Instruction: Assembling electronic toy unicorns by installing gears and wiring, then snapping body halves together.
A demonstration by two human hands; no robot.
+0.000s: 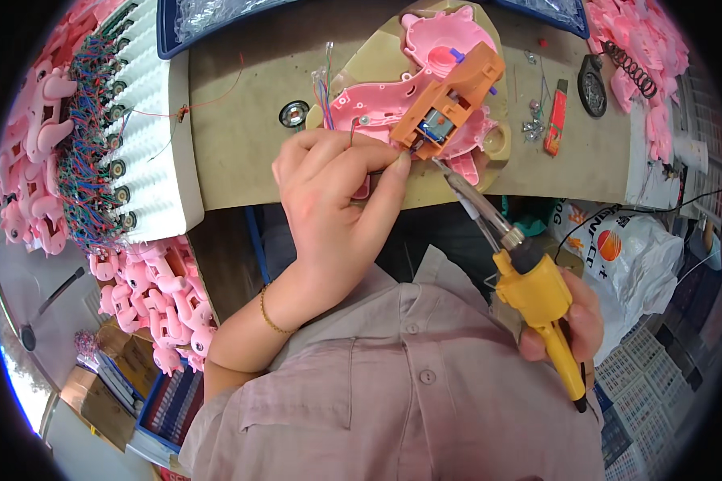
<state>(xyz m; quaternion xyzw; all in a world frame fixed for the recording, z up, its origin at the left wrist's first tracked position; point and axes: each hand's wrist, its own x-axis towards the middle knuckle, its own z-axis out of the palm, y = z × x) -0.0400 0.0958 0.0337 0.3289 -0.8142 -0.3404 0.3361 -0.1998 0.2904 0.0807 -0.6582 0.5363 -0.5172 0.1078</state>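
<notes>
My right hand (573, 317) grips a yellow soldering iron (533, 293), its metal tip reaching up and left to the lower edge of an orange plastic housing (457, 92). A small motor-like part (437, 124) shows in the housing's opening. My left hand (337, 184) is closed in a pinch at the housing's lower left corner; what lies between thumb and finger is too small to make out. A thin wire runs down toward those fingers. Under the housing lies an open pink toy shell (381, 100), resting in a tan holding fixture (496, 143).
A small round speaker (294, 114) lies left of the shell. At the right are a red-handled cutter (556, 119), loose screws (532, 127) and a black oval stand (593, 86) with a coil. White foam (156, 104) holds wired speakers at left, beside piled pink toy parts (156, 301).
</notes>
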